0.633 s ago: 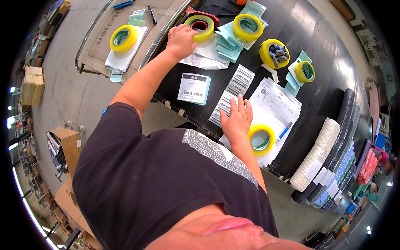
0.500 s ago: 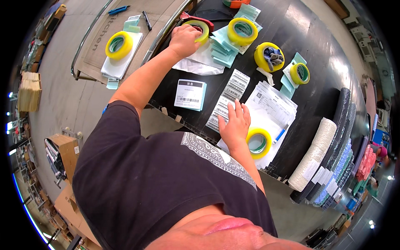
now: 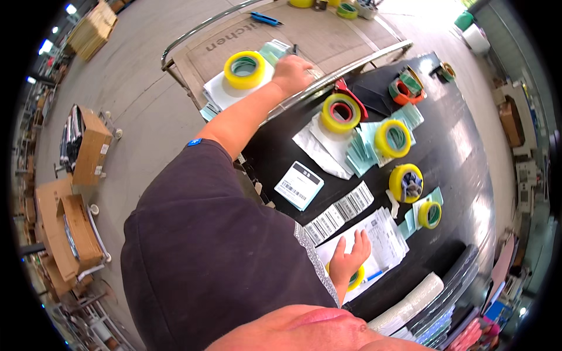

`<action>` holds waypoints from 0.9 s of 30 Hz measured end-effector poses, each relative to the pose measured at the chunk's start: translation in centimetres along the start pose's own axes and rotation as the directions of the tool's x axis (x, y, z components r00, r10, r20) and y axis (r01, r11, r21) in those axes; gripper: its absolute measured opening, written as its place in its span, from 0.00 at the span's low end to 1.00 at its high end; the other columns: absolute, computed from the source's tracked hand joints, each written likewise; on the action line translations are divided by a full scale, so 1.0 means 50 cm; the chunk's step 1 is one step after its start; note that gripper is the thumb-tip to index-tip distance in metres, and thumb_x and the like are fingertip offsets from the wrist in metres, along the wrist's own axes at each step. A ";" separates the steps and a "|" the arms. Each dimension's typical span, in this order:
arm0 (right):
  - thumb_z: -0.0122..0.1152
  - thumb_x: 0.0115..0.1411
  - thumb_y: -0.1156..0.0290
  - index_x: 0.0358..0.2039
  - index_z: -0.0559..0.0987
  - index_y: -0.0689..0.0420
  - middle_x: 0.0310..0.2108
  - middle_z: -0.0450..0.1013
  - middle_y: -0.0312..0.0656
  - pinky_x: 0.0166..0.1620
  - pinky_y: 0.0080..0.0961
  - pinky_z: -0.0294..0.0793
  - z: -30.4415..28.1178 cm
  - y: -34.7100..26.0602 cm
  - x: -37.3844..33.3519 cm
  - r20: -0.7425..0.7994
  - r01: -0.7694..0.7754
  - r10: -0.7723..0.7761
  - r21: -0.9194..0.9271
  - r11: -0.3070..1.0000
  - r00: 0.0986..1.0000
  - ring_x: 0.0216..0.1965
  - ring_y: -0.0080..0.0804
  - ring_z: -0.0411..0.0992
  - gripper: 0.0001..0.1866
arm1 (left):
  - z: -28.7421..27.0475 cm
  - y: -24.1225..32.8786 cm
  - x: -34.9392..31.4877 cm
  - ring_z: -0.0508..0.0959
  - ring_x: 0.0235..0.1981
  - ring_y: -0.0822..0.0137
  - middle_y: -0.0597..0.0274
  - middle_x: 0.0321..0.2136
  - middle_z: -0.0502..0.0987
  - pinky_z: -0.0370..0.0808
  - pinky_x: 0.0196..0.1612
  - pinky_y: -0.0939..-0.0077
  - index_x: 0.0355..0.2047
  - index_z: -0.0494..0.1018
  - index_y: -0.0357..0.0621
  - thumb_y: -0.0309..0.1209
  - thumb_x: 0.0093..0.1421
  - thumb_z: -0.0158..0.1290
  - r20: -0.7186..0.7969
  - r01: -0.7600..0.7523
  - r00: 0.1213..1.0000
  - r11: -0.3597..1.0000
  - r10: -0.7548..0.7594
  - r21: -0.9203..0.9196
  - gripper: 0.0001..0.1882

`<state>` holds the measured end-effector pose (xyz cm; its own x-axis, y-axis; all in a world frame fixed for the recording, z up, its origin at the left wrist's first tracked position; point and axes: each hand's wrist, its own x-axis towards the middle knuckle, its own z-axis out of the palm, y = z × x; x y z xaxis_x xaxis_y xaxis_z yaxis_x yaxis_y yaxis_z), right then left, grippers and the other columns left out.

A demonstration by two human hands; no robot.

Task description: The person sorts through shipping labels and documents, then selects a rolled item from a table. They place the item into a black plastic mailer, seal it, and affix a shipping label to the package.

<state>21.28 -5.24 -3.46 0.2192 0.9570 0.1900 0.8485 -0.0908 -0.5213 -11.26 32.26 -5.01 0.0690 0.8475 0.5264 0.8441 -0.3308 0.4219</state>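
Observation:
My left hand (image 3: pixel 291 76) reaches over the trolley at the far left, right by a black pen (image 3: pixel 294 50) whose end sticks out beyond it. The fingertips are largely hidden, so whether they grip the pen does not show. Beside that hand, a yellow tape roll (image 3: pixel 228 71) rests on white sheets (image 3: pixel 215 92). My right hand (image 3: pixel 353 257) is open, fingers spread, above printed papers (image 3: pixel 391 241) and partly covering another tape roll (image 3: pixel 356 279). A blue-and-white pen (image 3: pixel 373 276) lies next to it. Left of these papers are a barcode label strip (image 3: pixel 339 213) and a label stack (image 3: pixel 299 185).
On the black table (image 3: pixel 451 175) are a tape roll (image 3: pixel 332 123) beside a red tape dispenser (image 3: pixel 352 96), a roll on pale green slips (image 3: pixel 380 140), and a roll with a glove (image 3: pixel 411 187) inside. Wrapped rolls (image 3: pixel 410 304) stand near right. A blue cutter (image 3: pixel 266 19) lies on the trolley.
My left hand has left the tape roll by the red dispenser and moved left over the trolley to the black pen. My view has swung left; my right hand stays open over the papers.

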 end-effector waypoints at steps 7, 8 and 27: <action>0.65 0.53 0.72 0.50 0.74 0.62 0.56 0.68 0.52 0.61 0.46 0.59 0.016 0.007 0.069 -0.024 0.164 -0.164 0.000 0.986 0.986 0.58 0.52 0.62 0.24 | -0.186 -0.217 0.021 0.73 0.52 0.59 0.63 0.42 0.80 0.66 0.56 0.54 0.32 0.83 0.57 0.44 0.50 0.59 0.142 0.445 0.853 0.843 -0.502 0.302 0.12; 0.66 0.52 0.71 0.50 0.74 0.62 0.55 0.68 0.52 0.60 0.47 0.60 0.021 0.001 0.084 -0.029 0.199 -0.199 0.015 0.980 0.980 0.57 0.53 0.63 0.24 | -0.202 -0.217 0.016 0.70 0.55 0.59 0.64 0.45 0.79 0.63 0.58 0.52 0.32 0.83 0.57 0.44 0.50 0.59 0.163 0.410 0.860 0.846 -0.483 0.341 0.12; 0.63 0.55 0.57 0.64 0.62 0.55 0.70 0.42 0.56 0.68 0.48 0.45 0.494 -0.491 0.442 0.144 -0.016 0.016 -0.004 1.000 0.989 0.68 0.62 0.42 0.38 | -0.032 -0.438 0.596 0.68 0.60 0.56 0.55 0.56 0.72 0.65 0.60 0.57 0.49 0.76 0.46 0.36 0.53 0.56 0.535 -0.268 0.845 0.863 -0.003 0.428 0.21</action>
<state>-6.62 24.95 -7.00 0.1612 0.9851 0.0594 0.8469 -0.1071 -0.5209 -28.52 64.10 2.62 0.3403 0.9391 0.0479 0.9377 -0.3351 -0.0924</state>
